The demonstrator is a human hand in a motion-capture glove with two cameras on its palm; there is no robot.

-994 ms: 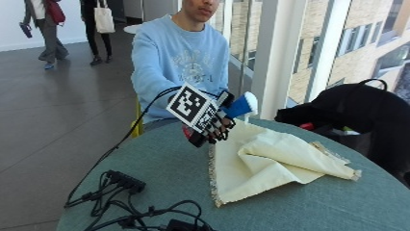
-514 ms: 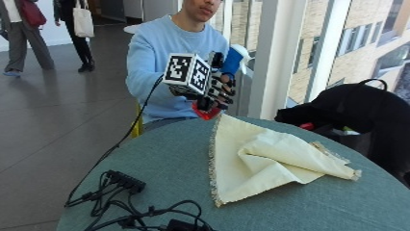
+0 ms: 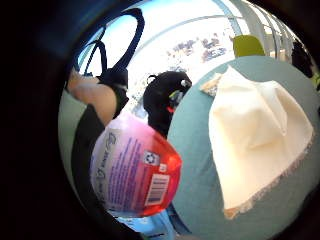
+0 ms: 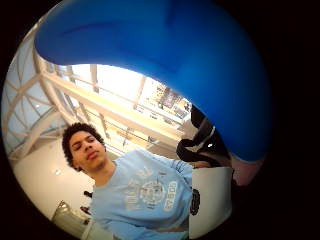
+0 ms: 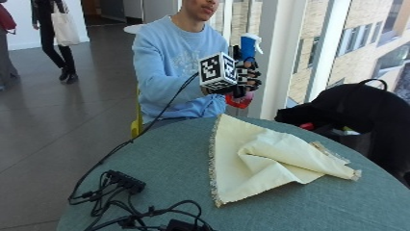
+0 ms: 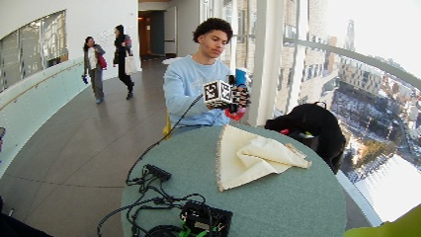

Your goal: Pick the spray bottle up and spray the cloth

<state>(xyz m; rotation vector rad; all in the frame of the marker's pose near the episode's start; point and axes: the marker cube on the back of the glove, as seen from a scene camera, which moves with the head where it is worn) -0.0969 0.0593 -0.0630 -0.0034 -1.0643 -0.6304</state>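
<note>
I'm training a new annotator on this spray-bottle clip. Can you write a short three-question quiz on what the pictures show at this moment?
1. True or false: the spray bottle stands on the table.
2. What does the gloved right hand grip? A) the cloth B) the spray bottle C) the black bag
3. Fill in: the cream cloth lies partly ______ on the table.

Key
1. False: the hand holds the bottle in the air, above the table's far edge, in front of the person's chest.
2. B: the fingers curl round the bottle below its blue and white sprayer head. The black bag sits untouched beside the table.
3. Folded: one part is doubled over the rest.
</note>
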